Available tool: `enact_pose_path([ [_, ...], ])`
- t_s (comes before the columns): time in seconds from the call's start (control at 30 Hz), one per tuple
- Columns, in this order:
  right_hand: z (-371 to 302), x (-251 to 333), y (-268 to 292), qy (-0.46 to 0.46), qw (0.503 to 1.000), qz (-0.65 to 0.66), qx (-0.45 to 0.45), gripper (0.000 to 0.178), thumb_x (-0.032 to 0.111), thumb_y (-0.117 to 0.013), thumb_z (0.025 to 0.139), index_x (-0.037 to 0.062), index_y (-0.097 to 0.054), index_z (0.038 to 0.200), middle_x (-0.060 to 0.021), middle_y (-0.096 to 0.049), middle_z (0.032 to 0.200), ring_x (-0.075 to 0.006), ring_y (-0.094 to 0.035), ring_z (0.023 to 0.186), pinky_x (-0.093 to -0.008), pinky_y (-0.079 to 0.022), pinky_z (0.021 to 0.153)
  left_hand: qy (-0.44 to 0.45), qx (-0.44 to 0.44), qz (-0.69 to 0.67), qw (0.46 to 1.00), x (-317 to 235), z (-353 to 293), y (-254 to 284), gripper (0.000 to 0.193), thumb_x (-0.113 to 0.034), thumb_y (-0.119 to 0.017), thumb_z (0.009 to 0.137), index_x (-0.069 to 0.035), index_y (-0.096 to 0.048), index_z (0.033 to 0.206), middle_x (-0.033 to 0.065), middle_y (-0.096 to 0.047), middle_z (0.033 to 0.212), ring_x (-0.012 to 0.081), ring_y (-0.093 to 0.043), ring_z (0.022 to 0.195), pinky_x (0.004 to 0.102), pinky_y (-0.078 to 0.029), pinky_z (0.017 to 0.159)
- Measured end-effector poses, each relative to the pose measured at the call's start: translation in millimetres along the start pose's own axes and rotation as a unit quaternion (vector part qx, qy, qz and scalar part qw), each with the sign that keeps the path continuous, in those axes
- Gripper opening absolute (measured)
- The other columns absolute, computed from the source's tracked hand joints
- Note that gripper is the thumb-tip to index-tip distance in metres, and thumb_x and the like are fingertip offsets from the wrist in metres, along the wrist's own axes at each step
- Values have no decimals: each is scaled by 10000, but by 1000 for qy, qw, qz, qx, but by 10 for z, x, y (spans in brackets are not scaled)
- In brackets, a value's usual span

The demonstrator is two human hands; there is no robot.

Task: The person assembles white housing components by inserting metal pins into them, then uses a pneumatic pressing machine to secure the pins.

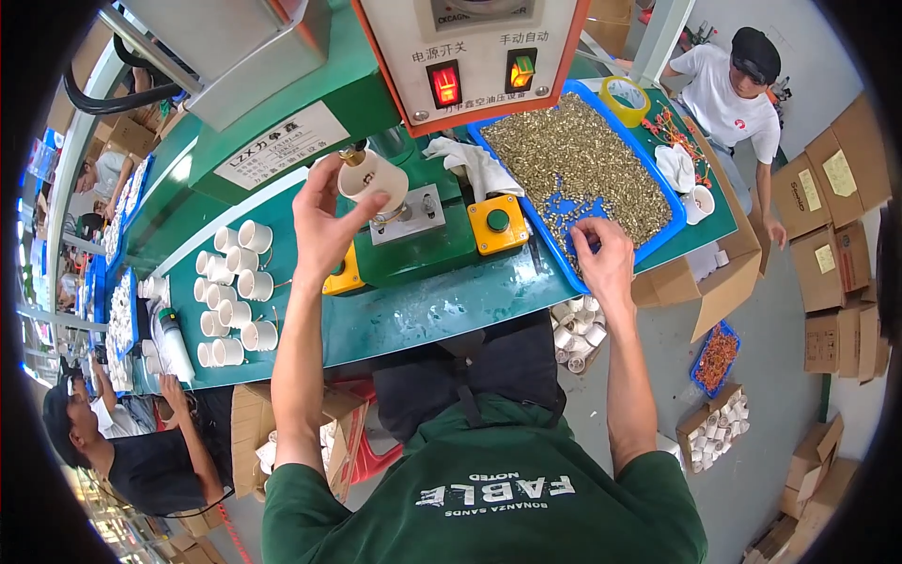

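My left hand (324, 221) grips a white cylindrical cup-shaped part (378, 175), thumb along its near side. It holds the part tilted beneath the brass tip (353, 153) of a green press, just above the metal plate (410, 222) on the base. At the near left corner of a blue tray (673, 222) is my right hand (606, 260), its thumb and fingers pinched together. Whatever sits between those fingertips is hidden or too small to name. Small brass-coloured metal pieces (578, 150) fill most of the tray, with a few scattered near my fingers.
Several white cups (241, 259) stand in rows on the green table to the left. The press has a yellow button box (499, 224) and a control box (484, 56) above. A tape roll (624, 100) lies behind the tray. Co-workers (728, 94) are at right and left; cartons (714, 282) surround the table.
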State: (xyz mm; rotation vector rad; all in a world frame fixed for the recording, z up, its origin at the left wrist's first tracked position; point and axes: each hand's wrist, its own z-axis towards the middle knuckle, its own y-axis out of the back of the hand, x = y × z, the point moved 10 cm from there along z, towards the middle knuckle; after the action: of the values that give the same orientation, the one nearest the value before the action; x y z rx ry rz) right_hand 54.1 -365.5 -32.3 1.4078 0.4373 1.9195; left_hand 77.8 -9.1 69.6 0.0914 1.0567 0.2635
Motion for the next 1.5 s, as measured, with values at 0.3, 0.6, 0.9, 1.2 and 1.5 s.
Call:
enact_pose_path([
  [0.3, -117, 1060, -192, 242, 962, 119, 38, 108, -15, -690, 792, -20, -638, 886, -142, -667, 911, -323, -625, 863, -396, -510, 774, -77, 22, 301, 950, 24, -343, -96, 512, -190, -851, 720, -31, -617, 1146, 133, -643, 1105, 290, -611, 1043, 391, -459, 929],
  [0.6, -199, 1254, -364, 273, 958, 32, 80, 167, -29, -667, 779, -10, -635, 941, -134, -681, 1039, -321, -608, 949, -416, -493, 828, -112, -110, 467, 870, 78, -1297, 427, 318, -100, -792, 753, -14, -644, 1021, 98, -671, 973, 288, -601, 990, 445, -425, 934],
  [0.9, -156, 1132, -427, 194, 970, 11, 143, 242, -37, -623, 850, -15, -648, 1089, -160, -651, 915, -321, -600, 860, -403, -487, 790, -144, -105, 486, 856, 160, -1321, 354, 304, -149, -797, 744, -71, -633, 987, 29, -674, 981, 249, -592, 952, 439, -382, 877],
  [1.2, -12, 834, -485, 103, 981, 103, 126, 68, 35, -674, 887, 8, -670, 950, -71, -692, 946, -78, -515, 670, -201, -413, 589, -138, -139, 421, 885, 192, -1398, 465, 302, -190, -755, 806, -67, -576, 1016, 69, -594, 1082, 256, -565, 1041, 414, -402, 918],
  [1.5, 227, 995, -568, 19, 957, 274, 96, 110, 14, -748, 828, -13, -710, 927, 27, -601, 779, -32, -474, 667, -185, -360, 585, -106, -169, 391, 899, 210, -1373, 568, 373, -126, -778, 744, -38, -564, 1036, 142, -579, 1118, 330, -564, 1045, 437, -430, 888],
])
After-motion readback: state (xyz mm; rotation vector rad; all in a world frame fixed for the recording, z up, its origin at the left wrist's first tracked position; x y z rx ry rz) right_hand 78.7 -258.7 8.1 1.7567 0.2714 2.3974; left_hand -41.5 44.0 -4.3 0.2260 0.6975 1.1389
